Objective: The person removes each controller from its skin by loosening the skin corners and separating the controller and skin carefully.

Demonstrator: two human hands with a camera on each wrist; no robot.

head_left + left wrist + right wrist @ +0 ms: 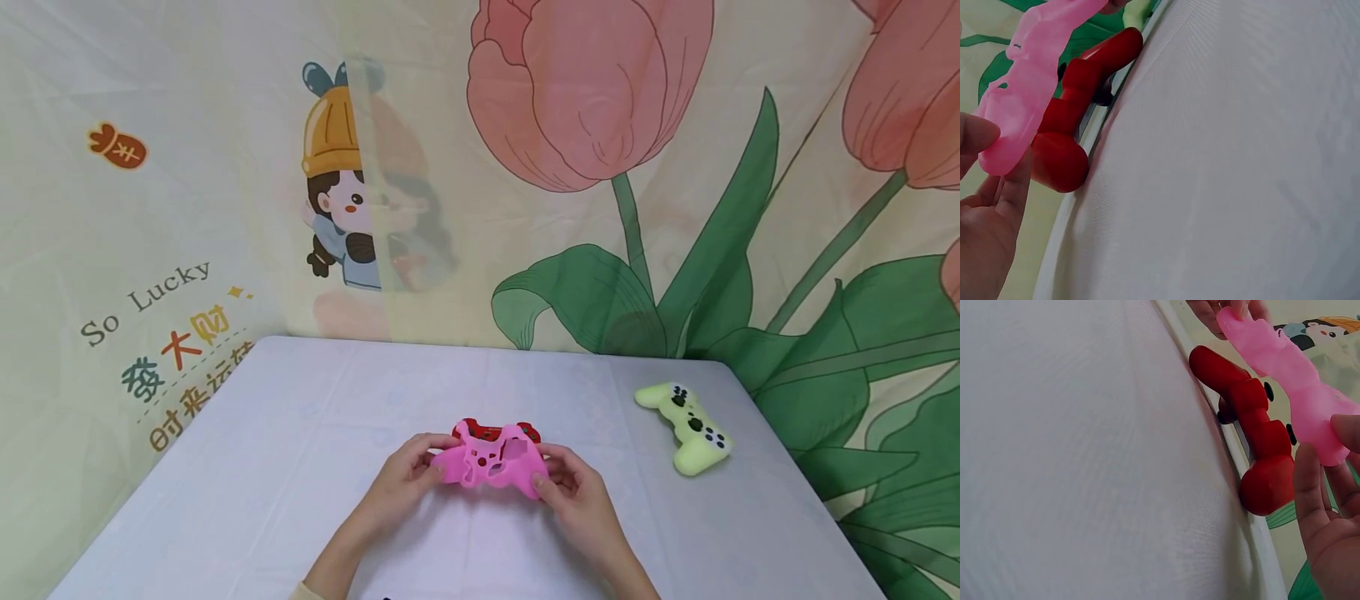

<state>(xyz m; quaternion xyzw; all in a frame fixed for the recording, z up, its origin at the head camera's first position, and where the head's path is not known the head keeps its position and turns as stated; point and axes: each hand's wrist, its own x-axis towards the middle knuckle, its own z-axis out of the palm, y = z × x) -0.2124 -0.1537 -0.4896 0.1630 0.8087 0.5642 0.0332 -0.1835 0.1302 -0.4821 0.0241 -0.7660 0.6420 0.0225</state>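
Note:
A pink silicone controller cover (pixel 491 458) is held up off the table between both hands. My left hand (pixel 405 479) pinches its left grip end between thumb and fingers. At the other end, my right hand (pixel 573 492) pinches the right grip the same way. Behind the cover a red game controller (pixel 531 432) lies on the table, mostly hidden by it in the head view. Both wrist views show the red controller (pixel 1063 162) apart from the pink cover (pixel 1300 387), which hangs above it with cut-out holes.
A pale green game controller (pixel 693 429) with black sticks lies to the right on the white-covered table (pixel 337 392). Behind the table's back edge hangs a cloth backdrop (pixel 450 317) with printed tulips and a cartoon figure.

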